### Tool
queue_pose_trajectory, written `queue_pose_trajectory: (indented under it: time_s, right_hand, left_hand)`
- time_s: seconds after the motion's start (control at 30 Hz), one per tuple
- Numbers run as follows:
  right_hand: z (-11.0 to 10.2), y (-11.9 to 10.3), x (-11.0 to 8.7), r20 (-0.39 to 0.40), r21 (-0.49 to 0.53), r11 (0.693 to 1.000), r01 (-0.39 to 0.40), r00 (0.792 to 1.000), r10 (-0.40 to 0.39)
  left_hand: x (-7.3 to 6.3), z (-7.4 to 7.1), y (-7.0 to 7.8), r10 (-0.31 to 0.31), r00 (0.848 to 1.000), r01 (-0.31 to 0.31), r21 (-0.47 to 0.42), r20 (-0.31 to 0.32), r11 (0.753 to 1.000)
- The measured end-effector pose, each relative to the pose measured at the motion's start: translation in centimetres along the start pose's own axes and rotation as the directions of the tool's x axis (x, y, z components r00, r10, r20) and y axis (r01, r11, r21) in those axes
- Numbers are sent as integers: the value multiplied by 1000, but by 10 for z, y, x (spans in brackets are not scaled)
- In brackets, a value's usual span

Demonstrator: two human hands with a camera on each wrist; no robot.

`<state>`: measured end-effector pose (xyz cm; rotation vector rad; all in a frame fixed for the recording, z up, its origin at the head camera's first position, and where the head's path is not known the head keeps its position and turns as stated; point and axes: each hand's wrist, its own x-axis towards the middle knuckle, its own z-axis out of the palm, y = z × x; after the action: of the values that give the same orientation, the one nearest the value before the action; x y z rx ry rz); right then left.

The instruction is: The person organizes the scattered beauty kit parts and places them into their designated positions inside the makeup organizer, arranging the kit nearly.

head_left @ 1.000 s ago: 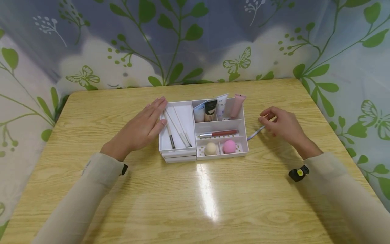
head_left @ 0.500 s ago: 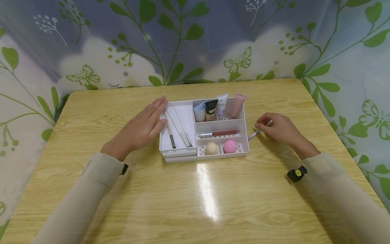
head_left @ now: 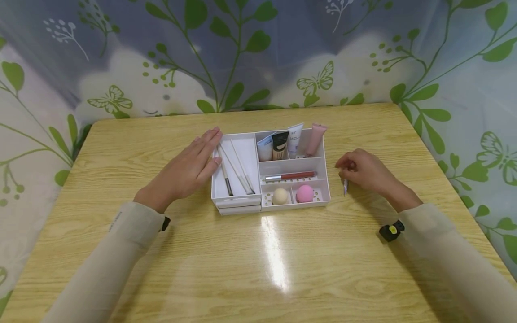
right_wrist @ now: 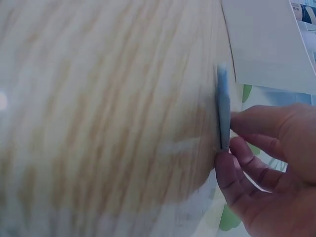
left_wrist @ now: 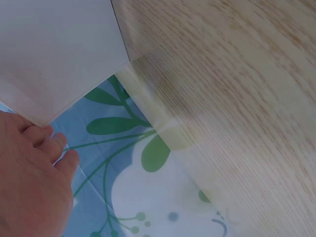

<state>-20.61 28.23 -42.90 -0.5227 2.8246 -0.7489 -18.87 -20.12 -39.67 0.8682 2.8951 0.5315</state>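
Note:
A white cosmetics organizer [head_left: 238,197] stands mid-table. My left hand [head_left: 183,168] lies flat along its left side, fingers straight, fingertips at the back left corner. In the left wrist view those fingers [left_wrist: 64,160] touch the lower edge of the white wall [left_wrist: 64,54]. Right of the organizer, my right hand [head_left: 365,172] pinches a slim pale blue pen-like stick [right_wrist: 223,108] between thumb and fingers, close over the table. Its lower end [head_left: 345,187] points toward the table's front; the rest is hidden by the hand in the head view.
Brushes [head_left: 226,172] lie in the organizer's left tray. Several tubes [head_left: 294,140] stand at its back right, a red and silver pen-shaped item [head_left: 292,176] lies in the middle, and a beige ball [head_left: 280,196] and pink ball [head_left: 304,194] sit in front. A leaf-patterned curtain [head_left: 258,67] hangs behind the table [head_left: 226,260].
My right hand has shifted slightly left toward the organizer. The stick has swung from slanting down-left to pointing frontward, away from the organizer's side. My left hand stays where it was.

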Motion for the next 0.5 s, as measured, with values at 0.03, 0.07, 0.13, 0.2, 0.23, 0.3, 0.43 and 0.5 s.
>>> queue_pose_trajectory:
  time_s: [0.03,0.07,0.13,0.2,0.23,0.3,0.43,0.5]
  right_hand:
    - [1,-1,0,0,1,1000,6,1000,-6]
    - [1,-2,-1,-1,5,1000,10,1000,-10]
    - [2,-2,-2,-8,14,1000,17,1000,-16]
    - [3,-3,-3,-14,26,999,20,1000,-19]
    - [3,-2,-3,-17,29,999,18,1000,-18]
    - [2,-1,-4,-16,31,1000,4,1000,-4]
    - [-1,1,-4,-5,23,997,-68,998,68]
    - [-2,2,-5,-4,16,994,-109,994,109]
  left_hand:
    - [0,0,0,0,1000,0,-3,0,1000]
    - [0,0,0,0,1000,0,-3,0,1000]
    - [-1,0,1,0,1000,0,-4,-1,1000]
    - [0,0,0,2,1000,-2,-2,-1,1000]
    - [0,0,0,3,1000,-3,-1,-2,1000]
    - [0,0,0,3,1000,-3,2,-1,1000]
    - [0,-1,1,2,1000,-2,1,0,1000]
    - [0,-1,1,1,1000,-1,-1,1,1000]
